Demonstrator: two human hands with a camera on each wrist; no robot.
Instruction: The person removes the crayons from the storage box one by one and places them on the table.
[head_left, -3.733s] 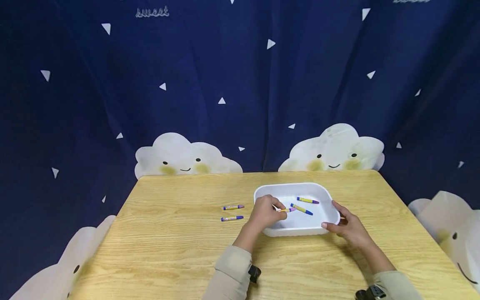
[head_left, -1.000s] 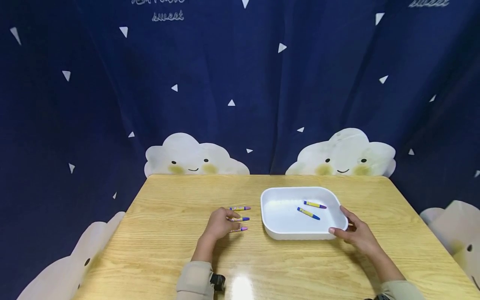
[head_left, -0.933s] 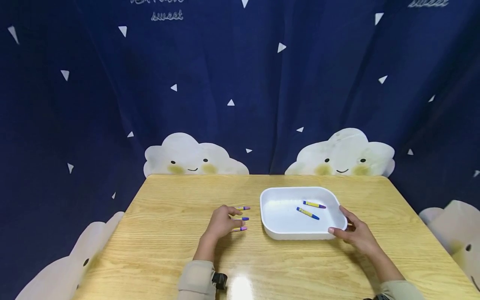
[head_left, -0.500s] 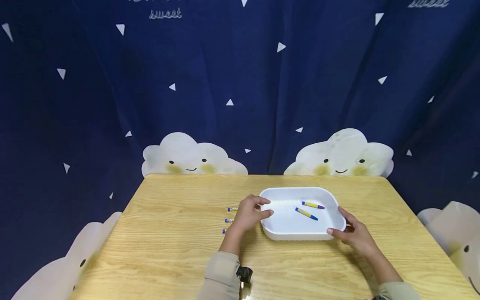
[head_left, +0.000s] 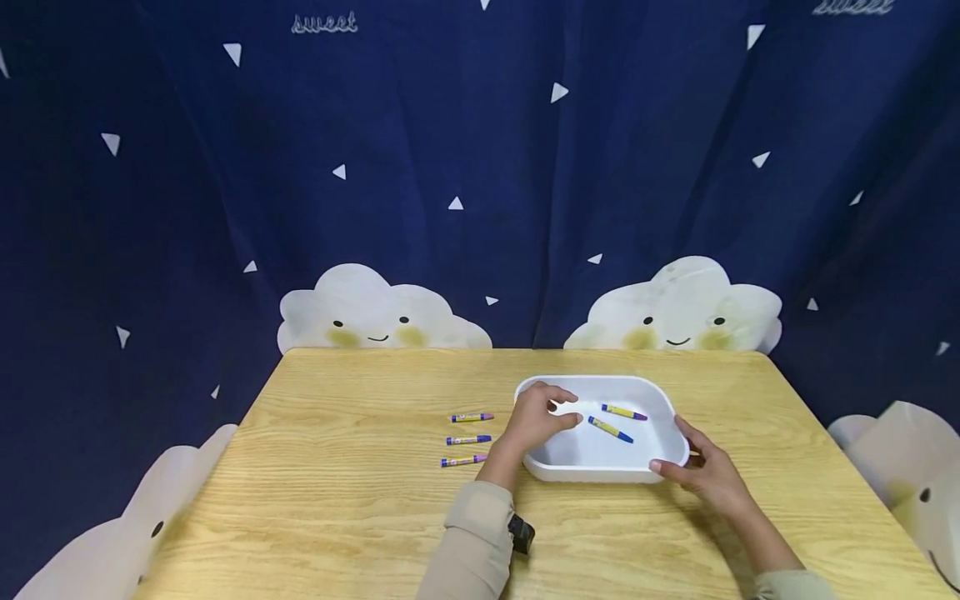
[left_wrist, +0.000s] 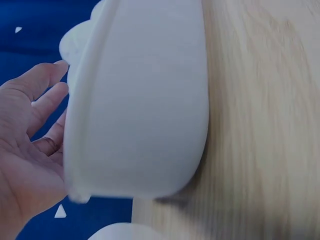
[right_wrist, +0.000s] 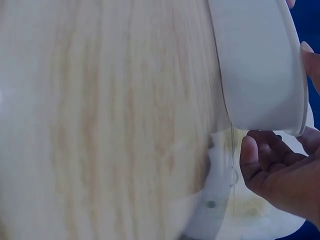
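Wooden table [head_left: 337, 500] is lying mostly bare at left & front. White tray [head_left: 645, 392] is sitting right of centre, w/ two crayons [head_left: 610, 428] lying inside, three more [head_left: 465, 439] lined up just left of it. Left hand [head_left: 536, 421] is hovering over tray's left rim, fingers relaxed, holding nothing. Right hand [head_left: 701, 471] is gripping tray's near-right corner.

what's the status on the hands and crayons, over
Left hand open, reaching into white tray. Right hand holds tray's rim. Two crayons inside, three on table. Nothing blocking.
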